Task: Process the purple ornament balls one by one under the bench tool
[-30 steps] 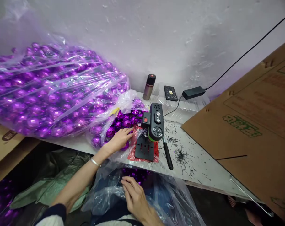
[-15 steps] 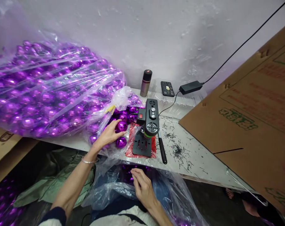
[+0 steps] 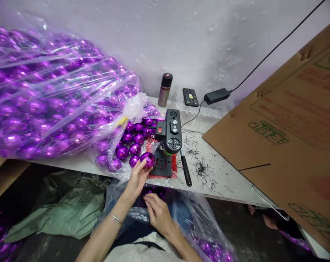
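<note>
My left hand [image 3: 137, 179] grips a shiny purple faceted ball [image 3: 148, 159] between thumb and fingers, at the front left of a small black machine [image 3: 172, 133]. The machine has a red switch, round vents and a slotted base plate [image 3: 163, 165]. A lever with a black grip [image 3: 186, 171] slants down its right side. My right hand [image 3: 159, 212] is low over my lap at the clear plastic bag [image 3: 181, 207], fingers curled together; whatever they hold is hidden. Several loose purple balls [image 3: 122, 153] lie left of the machine.
A large clear sack of purple balls [image 3: 58, 102] fills the left. Behind the machine are a bottle [image 3: 165, 91], a phone [image 3: 190, 97] and a power adapter [image 3: 216, 95]. Small dark bits [image 3: 201, 167] litter the table right of it. A cardboard box [image 3: 285, 120] leans at right.
My left hand has lifted a purple ball from the loose ones and brought it right and towards me, beside the base plate. My right hand stays low over my lap. The view has shifted slightly.
</note>
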The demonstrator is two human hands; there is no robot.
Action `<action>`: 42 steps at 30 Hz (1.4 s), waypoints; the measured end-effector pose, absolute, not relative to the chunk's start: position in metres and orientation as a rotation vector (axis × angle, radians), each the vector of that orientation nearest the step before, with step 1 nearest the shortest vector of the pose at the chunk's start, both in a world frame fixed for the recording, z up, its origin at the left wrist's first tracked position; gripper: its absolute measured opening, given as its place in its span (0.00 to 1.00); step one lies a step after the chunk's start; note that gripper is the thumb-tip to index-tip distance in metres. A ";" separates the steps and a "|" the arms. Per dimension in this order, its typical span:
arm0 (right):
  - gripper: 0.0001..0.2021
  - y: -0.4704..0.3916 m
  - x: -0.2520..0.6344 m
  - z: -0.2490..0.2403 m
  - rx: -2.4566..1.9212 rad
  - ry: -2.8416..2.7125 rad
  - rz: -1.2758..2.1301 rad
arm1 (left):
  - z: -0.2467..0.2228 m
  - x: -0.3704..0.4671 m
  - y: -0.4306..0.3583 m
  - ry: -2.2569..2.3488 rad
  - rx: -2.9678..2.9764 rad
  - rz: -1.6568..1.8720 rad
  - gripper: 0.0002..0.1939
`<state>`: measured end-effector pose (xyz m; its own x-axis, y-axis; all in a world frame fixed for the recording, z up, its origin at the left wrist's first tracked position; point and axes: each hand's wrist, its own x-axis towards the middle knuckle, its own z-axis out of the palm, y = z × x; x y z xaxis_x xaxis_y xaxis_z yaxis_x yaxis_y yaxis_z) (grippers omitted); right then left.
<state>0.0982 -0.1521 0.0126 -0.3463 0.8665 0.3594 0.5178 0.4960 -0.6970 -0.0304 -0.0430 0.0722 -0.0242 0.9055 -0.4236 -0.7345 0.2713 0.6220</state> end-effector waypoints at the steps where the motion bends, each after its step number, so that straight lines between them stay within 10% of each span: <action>1: 0.16 -0.155 0.099 0.011 -1.146 -2.021 0.627 | 0.067 -0.026 -0.040 0.912 0.287 1.355 0.14; 10: 0.17 -0.166 0.105 0.002 -1.193 -2.022 0.637 | 0.020 -0.012 -0.026 1.373 1.304 1.292 0.33; 22: 0.16 -0.165 0.116 0.014 -1.203 -1.963 0.580 | 0.005 0.001 -0.011 1.514 1.945 1.156 0.31; 33: 0.33 -0.080 0.169 0.112 -1.143 -1.627 -0.253 | 0.002 0.002 -0.010 1.451 1.859 1.201 0.32; 42: 0.10 -0.052 0.140 0.133 -0.953 -1.691 -0.132 | 0.005 0.002 -0.013 1.431 1.875 1.212 0.32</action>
<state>0.1400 -0.0523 0.1326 -0.0381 0.5187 0.8541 0.6448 0.6658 -0.3755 0.0021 -0.0131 0.0052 0.0586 0.9330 0.3550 0.5034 -0.3347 0.7966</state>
